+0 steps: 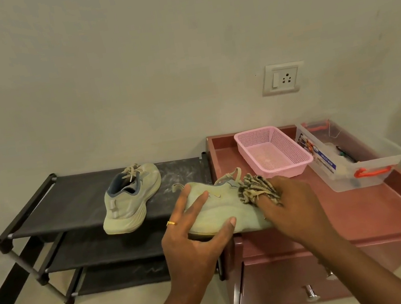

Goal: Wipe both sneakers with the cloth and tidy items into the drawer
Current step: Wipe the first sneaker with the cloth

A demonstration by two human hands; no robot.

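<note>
Wiping now: right hand (290,205) is pressing a bunched striped cloth (255,187) onto one end of the near sneaker (219,207), centre of the frame.
Grip, left hand (194,235): fingers are spreading over the upper, thumb is hooking round the sole edge, clamping the shoe.
Grip, right fingers: they are curling round the cloth, holding it wadded.
Sneaker position: it is lying sideways over the cabinet's (363,209) front left corner; whether it is resting there, cannot tell.
Far sneaker (131,203): sitting on the black rack (69,200), left of centre, probably waiting its turn.
Doing it well: I am judging that long strokes along the upper, with the left hand turning the shoe to expose the sole rim, are what the wipe is needing.
Drawer (281,279): lower centre; fully shut or not, cannot tell.
Cabinet top, right of centre: pink basket (274,152) and clear box (354,160) are sitting side by side.
</note>
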